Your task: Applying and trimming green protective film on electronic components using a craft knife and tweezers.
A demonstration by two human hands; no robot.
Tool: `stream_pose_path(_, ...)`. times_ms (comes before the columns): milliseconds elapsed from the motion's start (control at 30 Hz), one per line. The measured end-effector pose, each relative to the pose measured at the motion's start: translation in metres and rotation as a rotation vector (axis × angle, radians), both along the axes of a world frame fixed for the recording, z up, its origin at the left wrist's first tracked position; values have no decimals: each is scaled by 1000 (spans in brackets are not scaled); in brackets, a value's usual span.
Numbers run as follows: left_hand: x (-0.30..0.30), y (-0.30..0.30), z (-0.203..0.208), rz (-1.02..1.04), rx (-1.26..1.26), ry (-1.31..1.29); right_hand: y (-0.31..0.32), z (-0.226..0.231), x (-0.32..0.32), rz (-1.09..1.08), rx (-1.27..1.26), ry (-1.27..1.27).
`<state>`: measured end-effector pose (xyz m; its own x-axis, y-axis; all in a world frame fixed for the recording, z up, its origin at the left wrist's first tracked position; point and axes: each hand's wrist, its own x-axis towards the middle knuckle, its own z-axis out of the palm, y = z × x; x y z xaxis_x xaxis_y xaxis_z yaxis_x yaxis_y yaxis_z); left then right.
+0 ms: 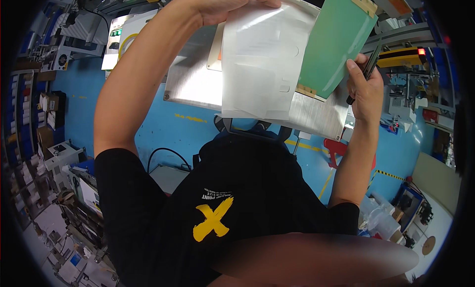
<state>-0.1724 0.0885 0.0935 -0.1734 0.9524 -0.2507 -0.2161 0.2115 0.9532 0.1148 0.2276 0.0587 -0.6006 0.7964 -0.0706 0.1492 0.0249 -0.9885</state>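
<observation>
Left hand holds a translucent sheet; right hand (beside a green board) grips a dark tool.

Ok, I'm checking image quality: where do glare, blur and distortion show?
In the head view, glare whitens the metal plate left of the translucent sheet, which carries a bright streak near its top; shelving at the left rim looks bent and soft; a patch at the lower edge is smeared.

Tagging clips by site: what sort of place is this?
Probably a workshop or factory: blue floor with yellow markings, a metal work surface, and crowded shelving at the left.
</observation>
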Motion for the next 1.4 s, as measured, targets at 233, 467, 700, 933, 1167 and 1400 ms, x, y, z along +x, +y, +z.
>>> stream_pose_path(233, -9, -6, 3, 1, -27, 166, -4, 2, 2, 2, -1, 32)
stream_pose_path(467, -9, -16, 14, -41, -51, 532, -6, 3, 11, 7, 24, 68)
stream_pose_path(700, 10, -61, 19, 118, -258, 1018, -9, 3, 14, 30, 38, 100)
stream_pose_path(933, 74, -144, -47, 332, -394, 1249, -8, 0, 18, 15, 5, 102)
stream_pose_path(1167, 107, -131, -61, 583, -247, 1300, -9, 2, 23, 15, -2, 128)
stream_pose_path(1400, 103, -129, -56, 628, -115, 1030, -14, 0, 23, -29, 11, 157)
